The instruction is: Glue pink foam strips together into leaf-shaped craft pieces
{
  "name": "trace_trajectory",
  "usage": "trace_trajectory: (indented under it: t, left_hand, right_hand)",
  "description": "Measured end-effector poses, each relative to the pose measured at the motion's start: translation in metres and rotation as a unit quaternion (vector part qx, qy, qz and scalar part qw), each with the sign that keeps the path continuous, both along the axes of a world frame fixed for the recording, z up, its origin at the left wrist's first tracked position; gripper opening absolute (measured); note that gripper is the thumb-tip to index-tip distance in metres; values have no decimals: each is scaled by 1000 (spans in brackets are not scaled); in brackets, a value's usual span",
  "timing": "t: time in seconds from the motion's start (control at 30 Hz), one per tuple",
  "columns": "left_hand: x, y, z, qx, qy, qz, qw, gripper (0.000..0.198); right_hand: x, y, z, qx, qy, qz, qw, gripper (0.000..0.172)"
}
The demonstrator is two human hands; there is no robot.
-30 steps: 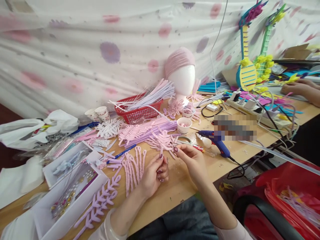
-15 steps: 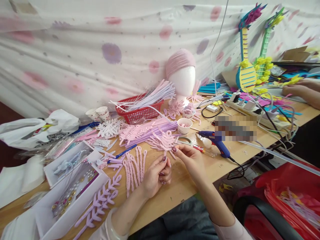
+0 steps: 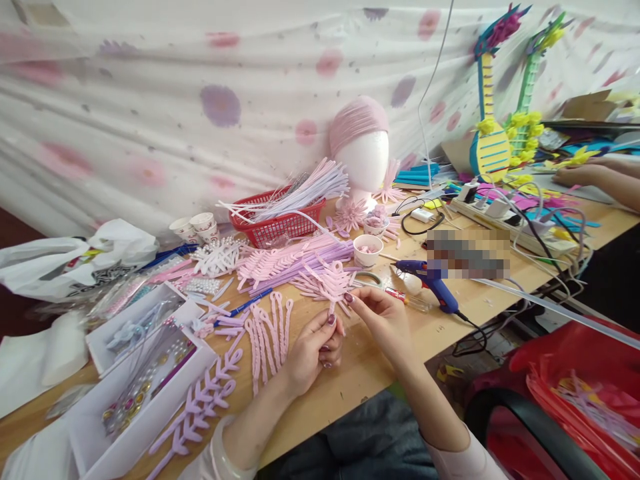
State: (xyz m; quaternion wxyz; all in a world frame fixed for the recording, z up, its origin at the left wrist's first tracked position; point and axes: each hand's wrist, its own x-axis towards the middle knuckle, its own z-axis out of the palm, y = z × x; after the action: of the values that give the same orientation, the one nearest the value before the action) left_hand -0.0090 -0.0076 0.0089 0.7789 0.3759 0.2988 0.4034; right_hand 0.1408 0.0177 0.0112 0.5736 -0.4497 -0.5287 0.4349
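Observation:
My left hand (image 3: 313,350) and my right hand (image 3: 383,320) meet over the wooden table (image 3: 360,377), both pinched on a small pink pipe-cleaner piece (image 3: 334,308) that joins a fan of pink pipe-cleaner shapes (image 3: 325,280). The left fingers curl in with the thumb up at the piece. Thumb and forefinger of the right hand pinch from the right. A row of pink looped stems (image 3: 267,330) lies just left of my left hand.
A blue glue gun (image 3: 433,283) and scissors (image 3: 367,279) lie right of my hands. Farther back: a white cup (image 3: 368,250), a red basket (image 3: 277,223), a foam head (image 3: 365,157). White trays (image 3: 145,373) sit left. Another person's hand (image 3: 575,175) rests far right.
My left hand has shifted slightly right and up toward the right hand, closing the gap at the pink piece. The other person's hand drew a little away.

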Motion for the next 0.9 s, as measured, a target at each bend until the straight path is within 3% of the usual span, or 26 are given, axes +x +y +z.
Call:
trace_trajectory:
  t: [0.4,0.9]
  left_hand:
    - [1,-1,2,1,5,2,1000,29]
    - [0,0,-2,-13,-29,1,999,26]
  right_hand:
    - [1,-1,0,22,-34,-4,999,26]
    - [2,-7,6,14,14,10,1000,26]
